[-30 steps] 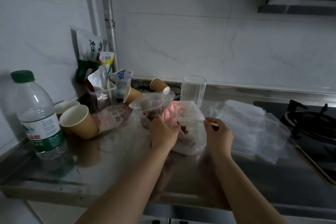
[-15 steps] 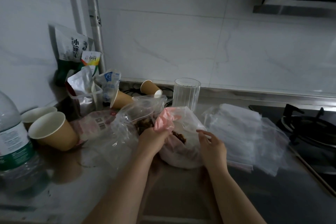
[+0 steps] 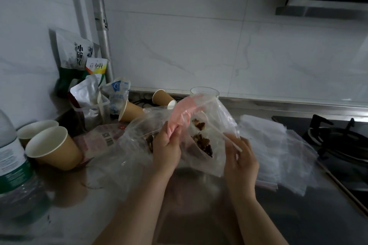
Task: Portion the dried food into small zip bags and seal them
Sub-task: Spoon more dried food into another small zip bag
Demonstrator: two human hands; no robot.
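Note:
A clear plastic bag with a pink top [image 3: 209, 157] is held up over the steel counter [image 3: 79, 201], with brown dried food [image 3: 203, 143] inside it. My left hand [image 3: 166, 149] grips the pink edge of the bag together with a second clear bag [image 3: 137, 137] that also holds some dark food. My right hand [image 3: 240, 161] pinches the handle of a thin white plastic spoon [image 3: 219, 131] whose bowl reaches into the bag. A stack of empty small zip bags [image 3: 278, 151] lies on the counter to the right.
Paper cups [image 3: 51, 148] stand and lie at the left, beside a water bottle [image 3: 12, 163] at the left edge. Food packets [image 3: 79, 59] lean in the back corner. A clear glass [image 3: 205, 93] stands behind the bag. A gas hob [image 3: 338, 145] is at the right.
The bag with the pink top has been lifted and opened wider. My right hand has drawn back to the right with the spoon held in the bag. The camera moved closer.

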